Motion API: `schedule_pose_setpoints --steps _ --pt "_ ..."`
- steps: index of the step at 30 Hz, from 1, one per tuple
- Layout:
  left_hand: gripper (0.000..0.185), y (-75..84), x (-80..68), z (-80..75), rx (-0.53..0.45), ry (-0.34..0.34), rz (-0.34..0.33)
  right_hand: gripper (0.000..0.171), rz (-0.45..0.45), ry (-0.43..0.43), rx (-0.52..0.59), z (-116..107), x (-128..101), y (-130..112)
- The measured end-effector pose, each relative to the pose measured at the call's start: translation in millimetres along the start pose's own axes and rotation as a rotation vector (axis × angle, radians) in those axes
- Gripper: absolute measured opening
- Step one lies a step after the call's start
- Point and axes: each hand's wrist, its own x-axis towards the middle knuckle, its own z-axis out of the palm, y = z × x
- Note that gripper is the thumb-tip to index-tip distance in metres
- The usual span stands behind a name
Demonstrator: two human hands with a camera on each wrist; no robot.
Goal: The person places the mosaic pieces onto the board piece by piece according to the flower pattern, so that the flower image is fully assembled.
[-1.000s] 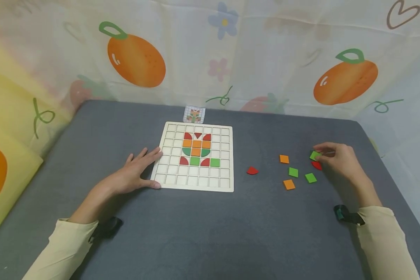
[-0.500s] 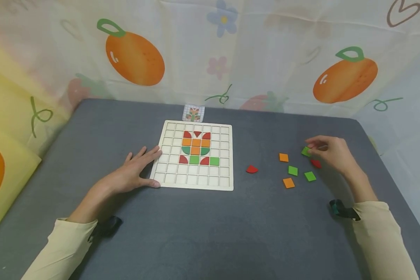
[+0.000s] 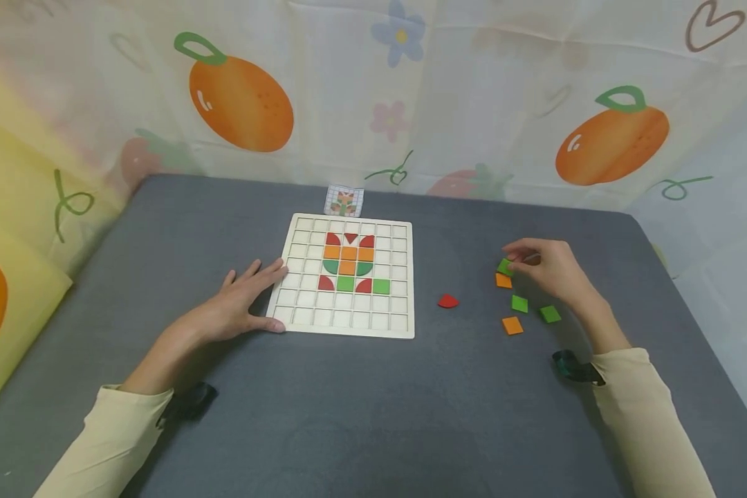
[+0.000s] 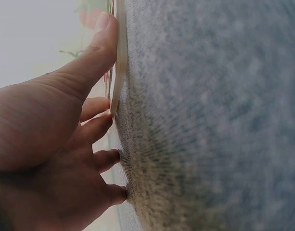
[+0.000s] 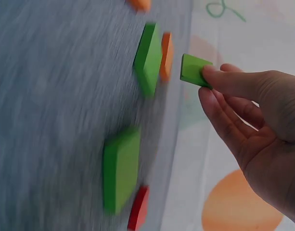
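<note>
My right hand [image 3: 550, 271] pinches a green square tile [image 5: 194, 70] between thumb and fingers, raised off the table in the right wrist view. In the head view that tile overlaps the far orange square tile [image 3: 503, 280]. My left hand [image 3: 236, 304] rests with spread fingers at the left edge of a pale wooden grid board [image 3: 373, 321], its thumb on the near left corner. Red, orange and green pieces form a flower-like figure on the board, with a light green tile [image 3: 381, 286] at the lower right of the figure.
Loose on the grey table [image 3: 361, 408] lie a red rounded piece [image 3: 448, 301], a green tile [image 3: 519, 303], another green tile [image 3: 550, 314] and an orange tile [image 3: 512, 326]. A small patterned card [image 3: 344, 200] stands behind the board. A fruit-print cloth [image 3: 473, 90] hangs behind.
My right hand has lifted the green tile and moved left with it, away from the red piece, now hidden from the head view. My left hand has stayed at the board.
</note>
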Motion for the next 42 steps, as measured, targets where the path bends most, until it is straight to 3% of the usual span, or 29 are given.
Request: schedule_pose_setpoints --steps 9,22,42 --pt "0.103 -1.0 0.1 -0.5 0.007 -0.005 0.002 0.027 -0.011 -0.054 0.077 19.2 19.1 -20.6" --pt "0.103 -0.9 1.5 0.9 0.003 -0.001 0.010 0.025 -0.123 -0.096 0.111 42.8 43.5 -54.0" --pt "0.103 -0.8 0.1 -0.5 0.001 -0.002 0.008 0.022 -0.177 -0.133 0.169 79.5 64.6 -108.5"
